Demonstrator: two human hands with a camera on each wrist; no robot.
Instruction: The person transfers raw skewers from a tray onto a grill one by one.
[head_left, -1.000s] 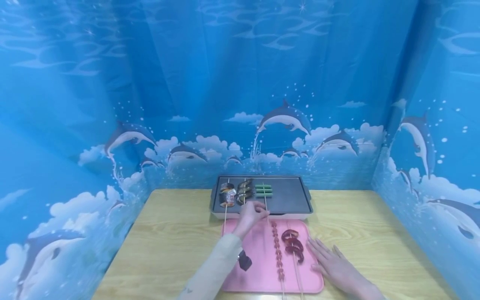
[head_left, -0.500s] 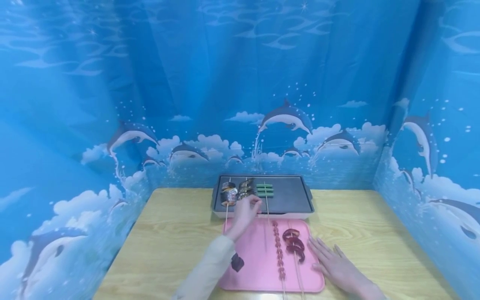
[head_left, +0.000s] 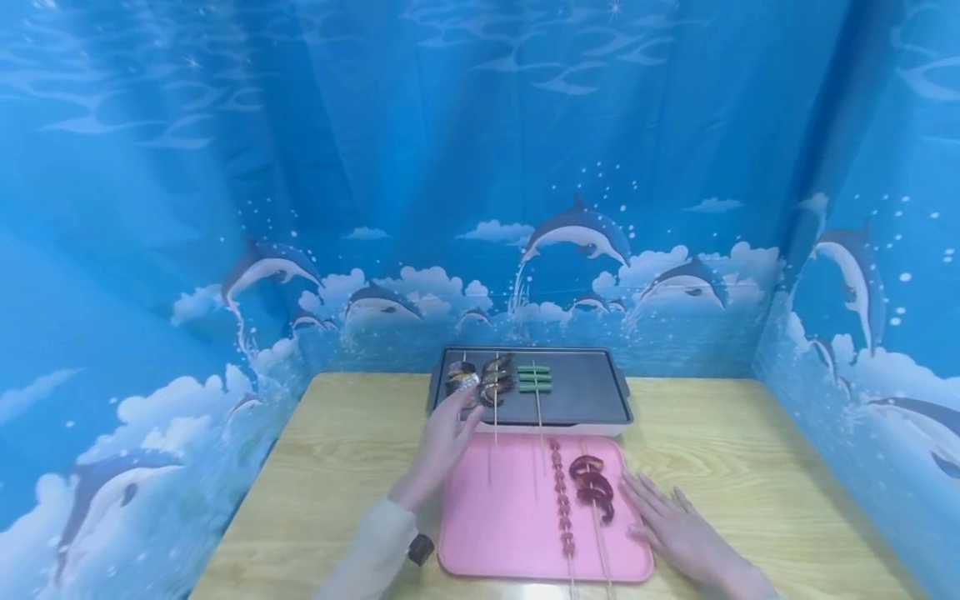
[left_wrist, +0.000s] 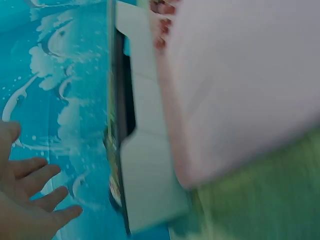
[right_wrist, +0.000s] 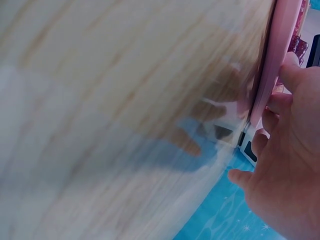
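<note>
Beyond pink tray [head_left: 502,525]: shrimp skewer [head_left: 496,388] jutting trayward off griddle [head_left: 588,387], likely for grasping | far-left corner: left hand [head_left: 441,435] spread, empty | right edge: right hand [head_left: 675,527] straight-fingered, likely steadying it

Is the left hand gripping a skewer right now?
No, the left wrist view shows the left hand spread out and holding nothing.

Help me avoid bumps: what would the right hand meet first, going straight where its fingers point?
Likely the right rim of the pink tray, which the right hand seems to touch; depth is unclear. Past that, the dark red skewered pieces look next.
</note>
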